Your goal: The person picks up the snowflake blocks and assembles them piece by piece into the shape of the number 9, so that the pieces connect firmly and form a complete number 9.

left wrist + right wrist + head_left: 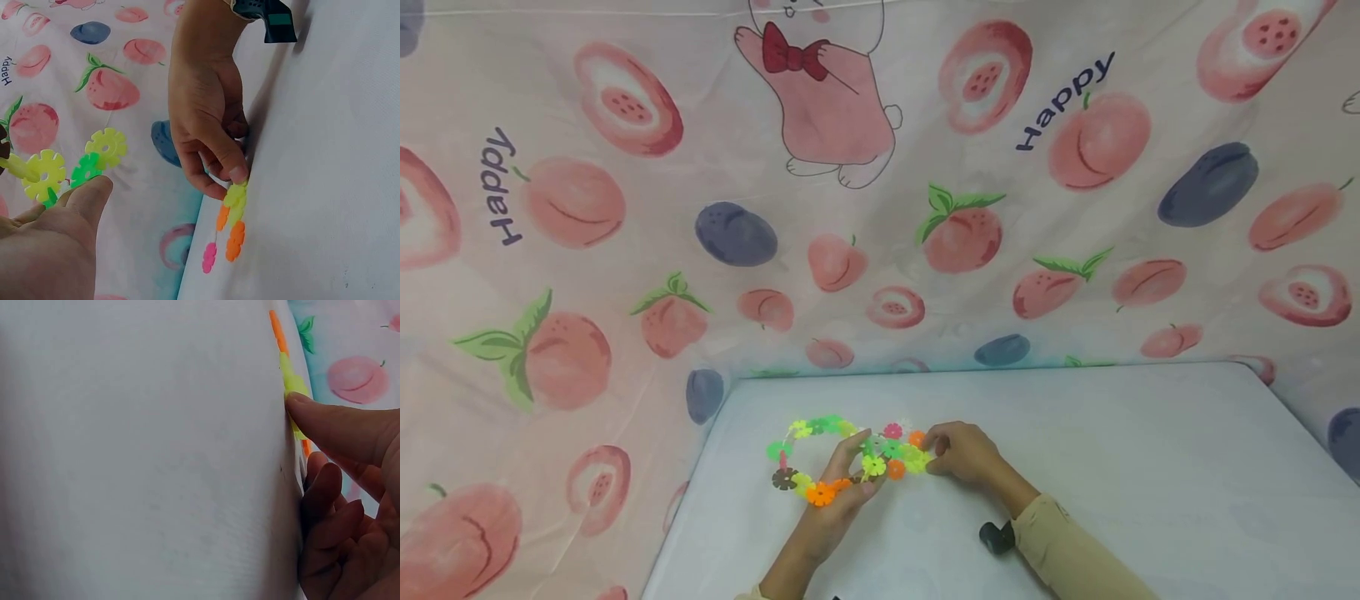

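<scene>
My left hand (835, 504) holds a loop of interlocking plastic snowflake discs (822, 493), coloured green, yellow, orange and dark brown. The loop passes between its thumb and fingers, above the white table. To its right, my right hand (967, 454) pinches yellow snowflake discs (916, 458) between thumb and fingertips. In the left wrist view, orange discs (235, 241) and a pink disc (209, 257) sit close by these yellow discs (235, 199). I cannot tell whether they are joined. The right wrist view shows the thumb on a yellow disc (295, 384), seen edge-on.
The white tabletop (1120, 467) extends to the right of both hands. Behind it and along the left hangs a fruit-printed cloth (850, 217). A black device (996, 537) is at the right wrist by the beige sleeve (1075, 546).
</scene>
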Available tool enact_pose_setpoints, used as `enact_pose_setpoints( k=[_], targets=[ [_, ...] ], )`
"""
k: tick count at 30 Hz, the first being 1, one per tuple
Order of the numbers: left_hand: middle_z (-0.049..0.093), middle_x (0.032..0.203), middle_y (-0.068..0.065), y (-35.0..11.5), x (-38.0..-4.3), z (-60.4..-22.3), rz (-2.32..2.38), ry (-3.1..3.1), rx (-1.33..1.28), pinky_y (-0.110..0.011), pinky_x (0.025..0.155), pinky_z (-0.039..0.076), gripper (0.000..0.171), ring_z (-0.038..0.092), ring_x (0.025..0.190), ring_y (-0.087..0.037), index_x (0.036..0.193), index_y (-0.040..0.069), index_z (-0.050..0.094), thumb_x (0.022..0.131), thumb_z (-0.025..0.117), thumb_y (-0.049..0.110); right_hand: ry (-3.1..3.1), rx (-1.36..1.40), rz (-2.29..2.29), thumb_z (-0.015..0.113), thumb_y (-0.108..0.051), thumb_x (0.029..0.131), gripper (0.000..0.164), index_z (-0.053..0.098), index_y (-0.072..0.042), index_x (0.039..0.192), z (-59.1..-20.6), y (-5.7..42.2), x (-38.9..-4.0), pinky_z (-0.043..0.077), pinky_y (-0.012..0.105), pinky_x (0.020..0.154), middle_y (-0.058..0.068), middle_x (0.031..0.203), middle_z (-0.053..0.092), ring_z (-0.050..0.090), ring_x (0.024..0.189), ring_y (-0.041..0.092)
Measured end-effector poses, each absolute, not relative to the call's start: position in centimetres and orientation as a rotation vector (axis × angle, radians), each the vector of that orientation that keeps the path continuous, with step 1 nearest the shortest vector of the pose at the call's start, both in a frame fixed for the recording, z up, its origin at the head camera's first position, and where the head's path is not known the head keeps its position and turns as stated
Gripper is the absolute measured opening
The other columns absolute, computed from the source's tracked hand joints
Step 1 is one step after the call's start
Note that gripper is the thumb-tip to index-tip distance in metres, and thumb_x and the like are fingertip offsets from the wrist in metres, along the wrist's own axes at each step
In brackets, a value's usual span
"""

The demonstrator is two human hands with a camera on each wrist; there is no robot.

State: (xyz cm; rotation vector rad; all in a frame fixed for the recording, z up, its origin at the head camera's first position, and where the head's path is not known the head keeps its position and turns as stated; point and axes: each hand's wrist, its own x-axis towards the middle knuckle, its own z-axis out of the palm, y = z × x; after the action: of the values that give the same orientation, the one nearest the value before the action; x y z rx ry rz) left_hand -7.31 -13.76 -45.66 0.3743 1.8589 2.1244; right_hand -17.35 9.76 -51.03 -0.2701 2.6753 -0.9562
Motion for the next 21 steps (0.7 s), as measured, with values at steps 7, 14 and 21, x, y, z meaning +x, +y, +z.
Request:
enact_pose_setpoints(
  k=[7, 14, 21],
  targets=[
    [-0.004, 0.169, -0.014, -13.76, -7.29, -45.6, 2.113, 1.884, 0.374, -0.031, 0.115, 0.039, 0.066, 0.023, 0.152, -0.045, 0.159, 0.014, 0.021, 0.098, 0.048, 0.01, 2.641, -0.258, -0.983, 0.087, -0.018, 0.077, 0.023, 0.07, -0.022, 0.092, -51.2, 9.94, -17.63, 0.049, 0.033, 0.071, -0.004, 0.086, 0.064, 0.055, 0.08, 0.017],
    [-0.002, 0.169, -0.012, -13.73, -7.32, -45.72, 2.111, 1.902, 0.369, -0.027, 0.115, 0.04, 0.066, 0.025, 0.151, -0.043, 0.158, 0.014, 0.023, 0.097, 0.048, 0.009, 2.608, -0.271, -1.048, 0.084, -0.017, 0.08, 0.019, 0.067, -0.021, 0.087, -51.21, 10.13, -17.58, 0.049, 0.033, 0.072, -0.004, 0.083, 0.063, 0.056, 0.08, 0.018],
    [-0.001, 0.169, -0.013, -13.77, -7.35, -45.69, 2.111, 1.9, 0.365, -0.025, 0.115, 0.04, 0.066, 0.024, 0.151, -0.043, 0.158, 0.013, 0.023, 0.097, 0.048, 0.009, 2.556, -0.299, -1.106, 0.081, -0.014, 0.083, 0.015, 0.073, -0.023, 0.093, -50.75, 10.27, -17.16, 0.05, 0.032, 0.071, -0.004, 0.083, 0.065, 0.057, 0.08, 0.017]
  ],
)
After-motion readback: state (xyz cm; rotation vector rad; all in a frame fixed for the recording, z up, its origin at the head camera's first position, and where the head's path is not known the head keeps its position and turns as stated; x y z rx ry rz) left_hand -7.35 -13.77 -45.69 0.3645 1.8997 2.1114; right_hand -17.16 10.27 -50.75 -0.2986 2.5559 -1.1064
